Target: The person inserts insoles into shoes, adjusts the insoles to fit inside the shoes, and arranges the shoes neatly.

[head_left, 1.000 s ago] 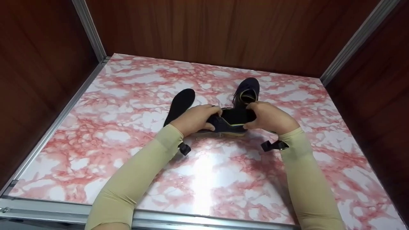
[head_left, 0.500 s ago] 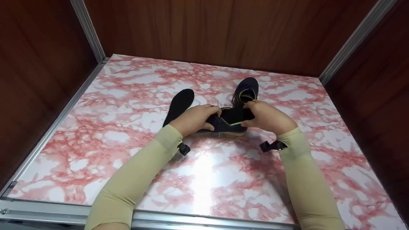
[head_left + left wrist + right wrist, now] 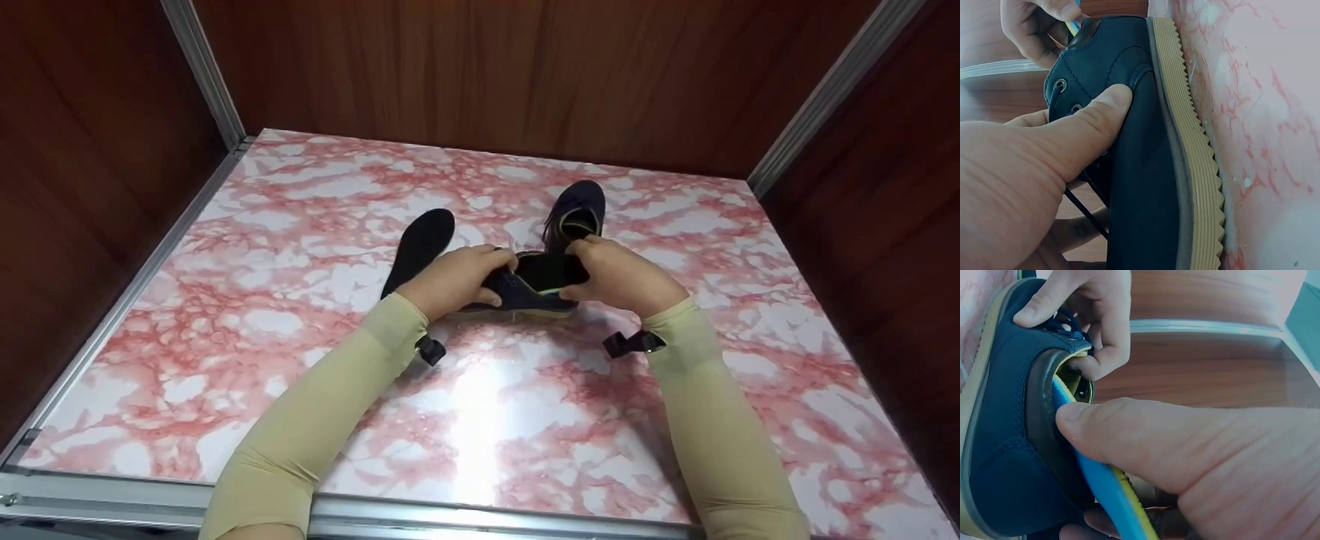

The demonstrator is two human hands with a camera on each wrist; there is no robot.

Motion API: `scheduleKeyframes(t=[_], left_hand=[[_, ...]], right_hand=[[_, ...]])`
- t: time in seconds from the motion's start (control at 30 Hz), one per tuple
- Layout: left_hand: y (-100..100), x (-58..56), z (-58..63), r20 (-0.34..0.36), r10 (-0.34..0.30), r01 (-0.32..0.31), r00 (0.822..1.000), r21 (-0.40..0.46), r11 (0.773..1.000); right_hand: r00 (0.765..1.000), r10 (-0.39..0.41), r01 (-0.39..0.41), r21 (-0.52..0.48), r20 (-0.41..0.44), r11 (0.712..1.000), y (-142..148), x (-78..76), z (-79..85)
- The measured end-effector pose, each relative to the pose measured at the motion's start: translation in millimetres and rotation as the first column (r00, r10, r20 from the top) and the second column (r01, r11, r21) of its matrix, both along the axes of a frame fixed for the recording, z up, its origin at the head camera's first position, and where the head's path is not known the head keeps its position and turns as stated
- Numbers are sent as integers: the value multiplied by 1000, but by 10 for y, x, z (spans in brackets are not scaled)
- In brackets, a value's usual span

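A dark blue lace-up shoe (image 3: 1140,146) with a ridged tan sole stands on the table, toe to the left. My left hand (image 3: 459,281) grips its front, the thumb along the side and the fingers over the laces. An insole (image 3: 1100,478), black on top with a blue and yellow underside, sits partly inside the shoe's opening. My right hand (image 3: 619,276) pinches the insole near its rear end, thumb on the blue side. The insole's front part is hidden within the shoe.
A second black insole (image 3: 424,238) lies left of the shoe, by my left wrist. Another dark shoe (image 3: 581,201) stands behind my right hand, toe away. Wooden panels (image 3: 480,75) enclose the pink-and-white marbled table (image 3: 300,360); a metal rail (image 3: 487,517) runs along its front edge.
My right hand has moved slightly left with the insole, sliding it further into the shoe. The left hand stays on the shoe's front.
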State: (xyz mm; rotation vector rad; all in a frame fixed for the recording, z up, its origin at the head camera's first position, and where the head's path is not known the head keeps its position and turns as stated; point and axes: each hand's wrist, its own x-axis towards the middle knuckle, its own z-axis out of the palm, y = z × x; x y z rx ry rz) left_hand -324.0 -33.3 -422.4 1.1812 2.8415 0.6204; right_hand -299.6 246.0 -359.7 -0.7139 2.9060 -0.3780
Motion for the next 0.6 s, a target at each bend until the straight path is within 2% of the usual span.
scheduleKeyframes(t=[0.37,0.6], left_hand=[[-11,0,8,2,-3,3,1000,7,1000],[-2,-2,13,1,-9,9,1000,5,1000]], right_hand=[[994,-57,58,-12,98,998,39,-1,45],[994,-69,71,-20,85,997,92,47,116]])
